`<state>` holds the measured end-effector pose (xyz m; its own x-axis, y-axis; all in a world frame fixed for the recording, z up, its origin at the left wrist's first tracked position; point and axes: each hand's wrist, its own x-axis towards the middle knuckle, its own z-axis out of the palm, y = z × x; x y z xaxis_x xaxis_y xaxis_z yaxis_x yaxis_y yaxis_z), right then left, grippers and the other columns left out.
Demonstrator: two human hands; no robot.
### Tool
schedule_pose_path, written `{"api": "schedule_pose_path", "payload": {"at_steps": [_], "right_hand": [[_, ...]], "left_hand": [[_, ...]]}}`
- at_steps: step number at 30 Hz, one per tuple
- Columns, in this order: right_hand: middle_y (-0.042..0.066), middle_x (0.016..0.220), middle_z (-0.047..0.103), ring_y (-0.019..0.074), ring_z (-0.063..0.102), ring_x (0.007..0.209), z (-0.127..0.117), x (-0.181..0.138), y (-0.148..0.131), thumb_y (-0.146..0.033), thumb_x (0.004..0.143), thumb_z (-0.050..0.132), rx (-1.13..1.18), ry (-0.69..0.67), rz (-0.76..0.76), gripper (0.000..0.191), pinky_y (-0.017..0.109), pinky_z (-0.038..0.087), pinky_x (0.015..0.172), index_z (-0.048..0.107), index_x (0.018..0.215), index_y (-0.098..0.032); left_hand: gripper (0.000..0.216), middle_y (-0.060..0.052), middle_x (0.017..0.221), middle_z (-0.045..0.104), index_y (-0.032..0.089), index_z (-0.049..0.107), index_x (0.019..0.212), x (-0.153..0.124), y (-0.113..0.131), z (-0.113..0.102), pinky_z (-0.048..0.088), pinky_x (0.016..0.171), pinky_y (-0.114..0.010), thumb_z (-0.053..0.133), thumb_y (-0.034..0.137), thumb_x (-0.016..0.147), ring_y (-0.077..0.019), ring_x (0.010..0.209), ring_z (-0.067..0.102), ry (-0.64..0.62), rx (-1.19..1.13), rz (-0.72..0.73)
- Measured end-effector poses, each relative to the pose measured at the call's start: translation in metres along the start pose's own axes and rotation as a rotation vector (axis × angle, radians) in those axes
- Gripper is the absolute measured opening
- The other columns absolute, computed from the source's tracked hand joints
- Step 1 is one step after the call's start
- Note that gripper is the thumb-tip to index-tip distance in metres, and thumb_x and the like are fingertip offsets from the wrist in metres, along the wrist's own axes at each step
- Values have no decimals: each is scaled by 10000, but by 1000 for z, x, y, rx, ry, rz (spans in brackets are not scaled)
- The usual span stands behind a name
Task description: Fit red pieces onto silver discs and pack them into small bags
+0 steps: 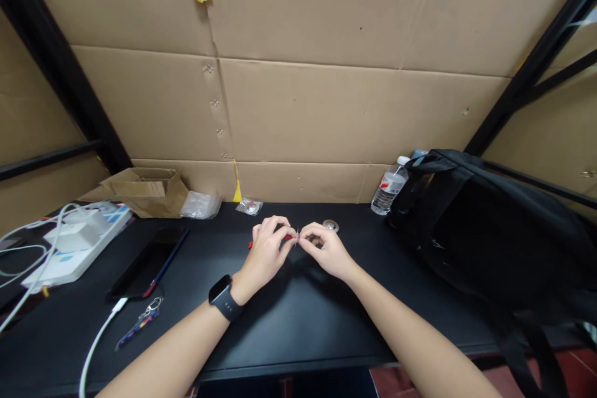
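Note:
Over the middle of the black table, my left hand (268,245) and my right hand (326,249) meet fingertip to fingertip. Between them is a thin metal ring (297,237), seen nearly edge-on, pinched from both sides by thumb and fingers. A small red cord-like piece (250,244) shows at the left hand's outer side, and more red appears by its fingertips; the rest is hidden in the hand. Just behind my right hand lies a round, pale roll-like disc (331,225), partly covered by the hand.
To the left lie a power strip (77,255) with cables, a dark tablet (148,261), and a keychain (142,320). A brown paper bag (152,189) and clear plastic packets (201,204) stand along the cardboard wall. A water bottle (389,186) and black backpack (485,236) occupy the right.

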<state>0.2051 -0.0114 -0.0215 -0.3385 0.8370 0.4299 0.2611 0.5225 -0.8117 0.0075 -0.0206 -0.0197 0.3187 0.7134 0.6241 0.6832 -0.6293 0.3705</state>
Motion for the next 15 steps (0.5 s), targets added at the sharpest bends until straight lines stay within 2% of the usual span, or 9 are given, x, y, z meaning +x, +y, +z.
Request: {"api": "schedule_pose_path", "payload": {"at_steps": [7, 15], "right_hand": [[50, 988, 609, 161, 604, 836, 1, -2, -6, -264, 900, 616, -47, 8, -59, 93, 259, 486, 637, 655, 832, -213], [48, 1030, 576, 139, 583, 823, 1, -2, -2, -180, 836, 629, -73, 6, -49, 33, 244, 487, 651, 649, 818, -198]], "left_hand": [[72, -58, 1083, 630, 249, 665, 933, 0, -3, 2, 356, 867, -383, 603, 212, 936, -237, 1067, 541, -17, 5, 31], [73, -34, 1065, 632, 256, 679, 918, 0, -3, 1, 341, 883, -382, 625, 208, 933, -228, 1077, 542, -38, 10, 65]]}}
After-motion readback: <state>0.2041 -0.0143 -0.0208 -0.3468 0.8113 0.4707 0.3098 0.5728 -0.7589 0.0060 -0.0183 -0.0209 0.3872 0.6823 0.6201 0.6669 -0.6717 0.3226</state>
